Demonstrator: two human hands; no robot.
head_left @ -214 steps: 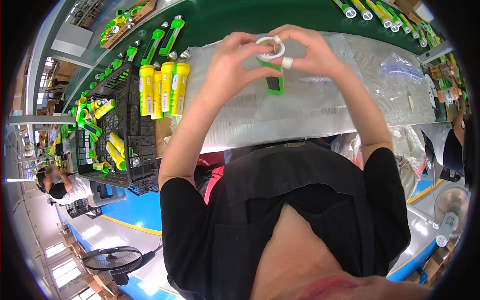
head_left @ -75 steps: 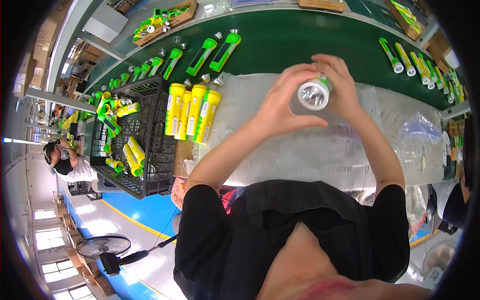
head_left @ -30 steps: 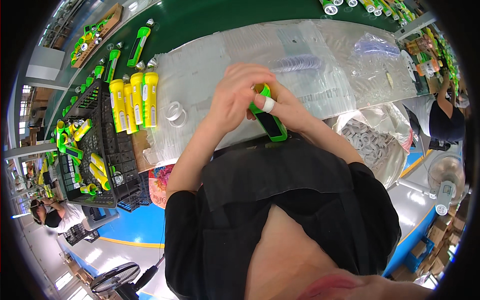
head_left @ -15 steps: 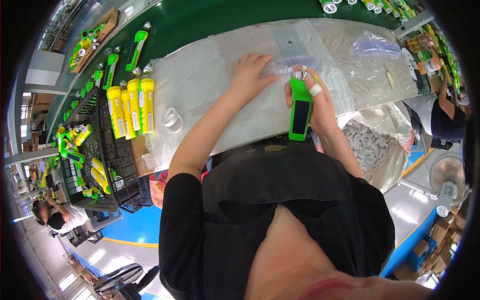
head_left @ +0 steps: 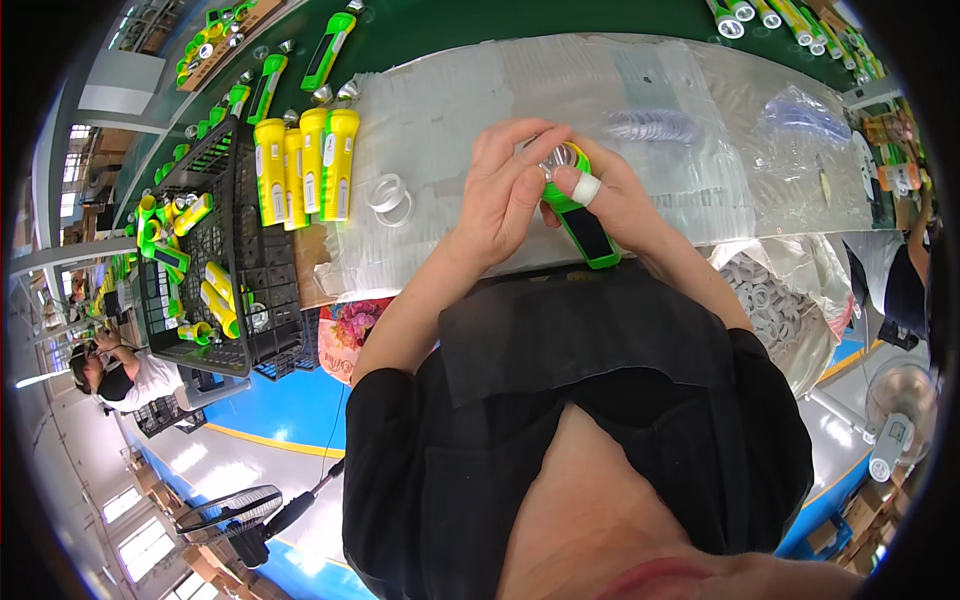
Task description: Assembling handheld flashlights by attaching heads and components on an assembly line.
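A green flashlight (head_left: 590, 238) with a dark panel on its side leans at a slant, its head up and away from me. My right hand (head_left: 615, 190) is wrapped round its upper part, white tape on the thumb. At the flashlight's open head my left hand (head_left: 503, 190) has its fingers and thumb closed around a clear round lens (head_left: 560, 160). The fingers partly cover the head, so I cannot tell how the lens sits in it. Beyond my right hand, a row of clear lenses (head_left: 655, 126) lies on the plastic-covered work surface (head_left: 440, 110).
Two white rings (head_left: 390, 200) lie left of my hands, beside several yellow flashlights (head_left: 338, 165). A black crate (head_left: 260, 290) with more flashlights stands at the left. On the right is a bag of white rings (head_left: 765, 300). A fan (head_left: 235, 520) stands behind at lower left.
My left hand has come from beside the row of lenses to the flashlight's head, and its fingers have closed. The flashlight has tilted and moved slightly left. The whole view has shifted.
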